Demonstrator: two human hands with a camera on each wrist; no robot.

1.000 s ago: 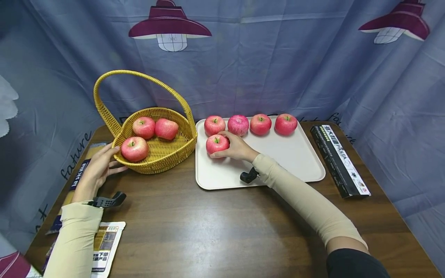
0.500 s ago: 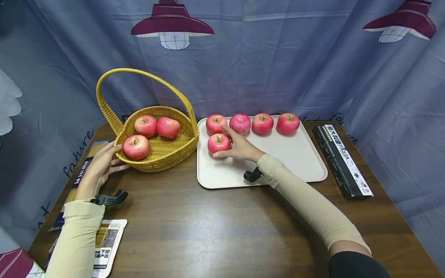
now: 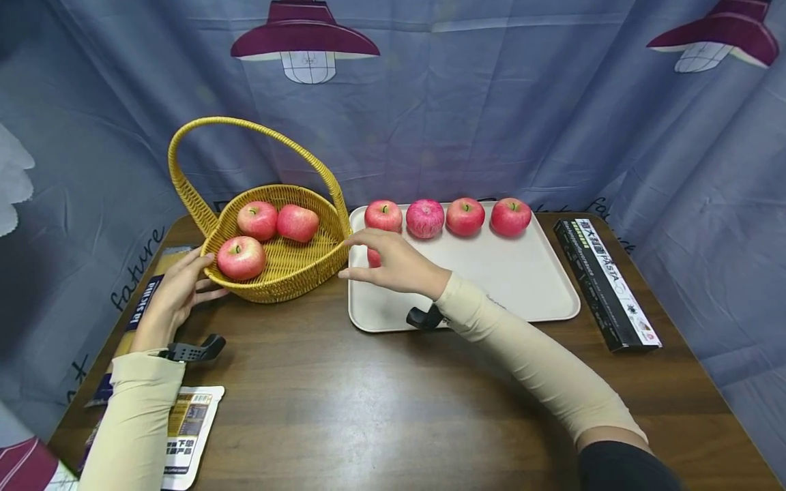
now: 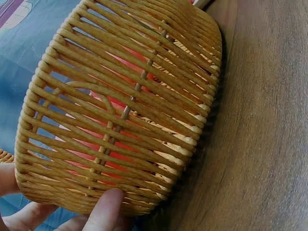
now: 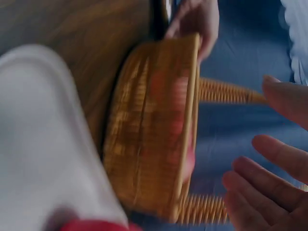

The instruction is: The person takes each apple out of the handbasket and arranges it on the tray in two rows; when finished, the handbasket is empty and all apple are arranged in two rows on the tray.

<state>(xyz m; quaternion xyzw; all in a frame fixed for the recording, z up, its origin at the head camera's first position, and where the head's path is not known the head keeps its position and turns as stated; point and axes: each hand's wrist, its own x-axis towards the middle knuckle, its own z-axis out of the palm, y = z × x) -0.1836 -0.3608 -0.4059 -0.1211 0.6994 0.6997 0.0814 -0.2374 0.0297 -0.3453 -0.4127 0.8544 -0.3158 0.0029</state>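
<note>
My left hand (image 3: 178,290) grips the left end of a yellow wicker basket (image 3: 307,276), its fingers at the rim. In the left wrist view, the thumb (image 4: 107,209) presses the woven basket wall (image 4: 120,110). Three red apples (image 3: 241,258) lie inside. My right hand (image 3: 399,262) hovers over the left part of a white tray (image 3: 491,279), fingers spread and pointing at the basket, holding nothing. One tray apple (image 3: 373,258) is mostly hidden beneath that hand. Behind it, a row of several apples (image 3: 464,217) lines the tray's back edge.
A black pasta box (image 3: 604,283) lies right of the tray. At the left are a long pasta packet (image 3: 144,303) and a white-edged pouch (image 3: 190,436), partly behind the left forearm. A blue curtain (image 3: 467,102) hangs behind the wooden table (image 3: 368,402).
My right hand has left the front apple on the tray and shifted left toward the basket, fingers now wider apart. The left hand stays on the basket.
</note>
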